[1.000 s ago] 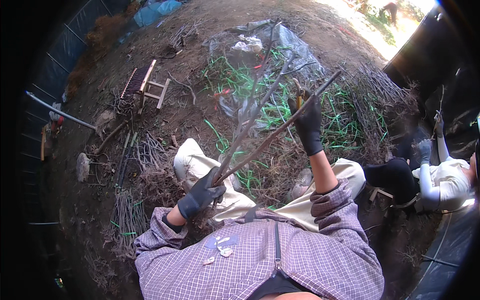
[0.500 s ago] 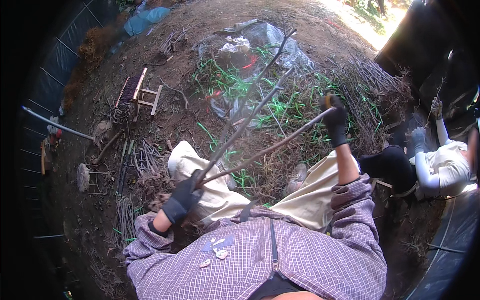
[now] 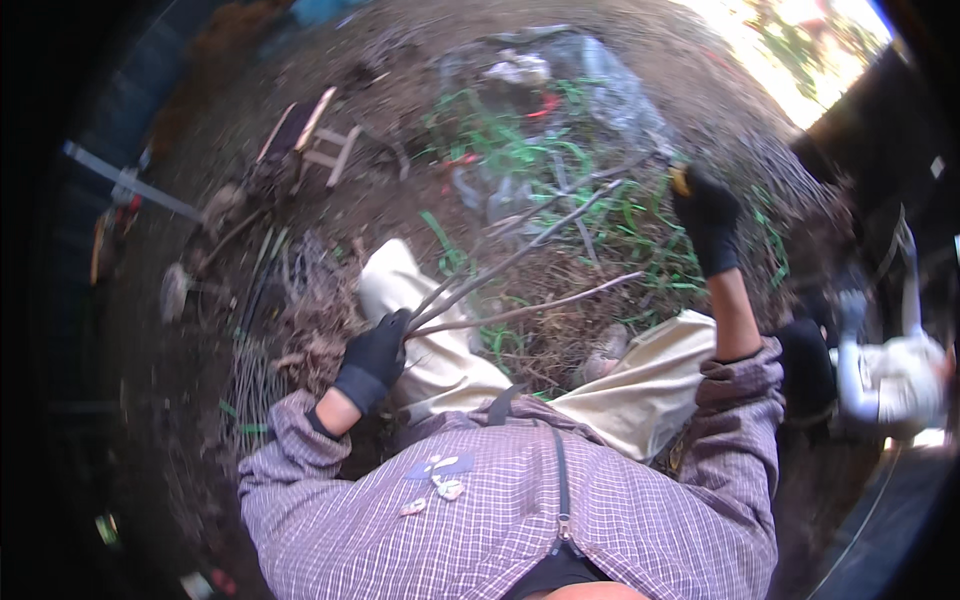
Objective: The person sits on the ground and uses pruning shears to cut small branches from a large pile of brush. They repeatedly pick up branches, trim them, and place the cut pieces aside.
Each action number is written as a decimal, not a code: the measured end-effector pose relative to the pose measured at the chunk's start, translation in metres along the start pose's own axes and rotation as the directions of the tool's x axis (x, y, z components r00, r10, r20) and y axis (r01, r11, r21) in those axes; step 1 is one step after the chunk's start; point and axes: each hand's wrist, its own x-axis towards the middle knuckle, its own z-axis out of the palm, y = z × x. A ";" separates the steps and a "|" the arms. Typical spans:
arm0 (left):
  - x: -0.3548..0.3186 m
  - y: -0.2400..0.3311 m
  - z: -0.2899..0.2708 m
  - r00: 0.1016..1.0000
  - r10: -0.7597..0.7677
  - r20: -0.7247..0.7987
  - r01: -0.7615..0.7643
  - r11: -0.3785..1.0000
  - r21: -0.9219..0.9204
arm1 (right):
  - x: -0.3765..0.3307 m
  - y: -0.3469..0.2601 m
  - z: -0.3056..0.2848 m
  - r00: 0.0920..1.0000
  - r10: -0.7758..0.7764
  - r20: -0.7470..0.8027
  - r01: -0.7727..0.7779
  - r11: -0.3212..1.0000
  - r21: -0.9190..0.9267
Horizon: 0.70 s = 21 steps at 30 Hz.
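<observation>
My left hand (image 3: 375, 362), in a black glove, grips the base of a forked bare branch (image 3: 548, 235) above my left knee. Its thin prongs fan out to the right and away from me. Raised beyond my right knee is my right hand (image 3: 708, 218), also black-gloved. Its fingers are closed around a small tool with a yellow part (image 3: 680, 180); blur hides its exact kind. The tool is close to the far tip of the upper prong, but I cannot tell whether they touch. The lowest prong ends well short of my right hand.
Green plastic strips (image 3: 640, 225) and twigs cover the ground ahead, with a crumpled clear sheet (image 3: 620, 90) beyond. A small wooden stool (image 3: 325, 155) stands at far left. Cut sticks (image 3: 262, 390) lie at my left. Another person (image 3: 895, 380) sits at right, near a brush pile (image 3: 770, 165).
My right hand has moved away from the lowest prong, outward and to the right, to the tip of an upper prong. The branch has swung lower to the right. My view has turned slightly.
</observation>
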 end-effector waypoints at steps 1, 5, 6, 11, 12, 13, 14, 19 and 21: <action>-0.003 -0.005 -0.001 0.998 -0.002 -0.056 -0.001 0.998 -0.058 | -0.008 0.010 0.009 0.998 0.053 0.037 -0.054 0.998 0.033; 0.008 -0.103 0.008 0.965 -0.263 -0.018 0.247 0.923 -0.294 | -0.021 0.004 0.016 0.959 0.240 0.149 -0.254 0.964 0.082; -0.001 -0.162 0.027 0.936 -0.286 -0.203 0.197 0.907 -0.372 | -0.026 -0.005 0.033 0.970 0.197 0.142 -0.218 0.964 0.154; 0.048 -0.266 -0.054 0.632 -0.740 0.231 0.336 -0.008 -0.942 | -0.091 -0.005 0.063 0.912 0.090 0.399 -0.146 0.983 0.112; 0.044 -0.300 -0.041 0.583 -0.784 0.212 0.391 0.042 -0.919 | -0.103 -0.014 0.070 0.894 0.080 0.442 -0.149 0.981 0.126; 0.039 -0.336 -0.025 0.536 -0.829 0.161 0.478 0.141 -0.867 | -0.116 -0.026 0.075 0.871 0.071 0.486 -0.156 0.978 0.138; 0.030 -0.370 -0.004 0.519 -0.851 0.081 0.585 0.284 -0.760 | -0.127 -0.035 0.081 0.848 0.067 0.526 -0.168 0.975 0.146; -0.019 -0.472 0.090 0.504 -0.862 -0.061 0.839 0.505 -0.200 | -0.163 -0.028 0.116 0.745 0.080 0.662 -0.146 0.988 0.045; -0.014 -0.485 0.106 0.502 -0.865 -0.016 0.856 0.499 -0.136 | -0.158 -0.014 0.115 0.665 0.199 0.720 -0.196 0.977 -0.088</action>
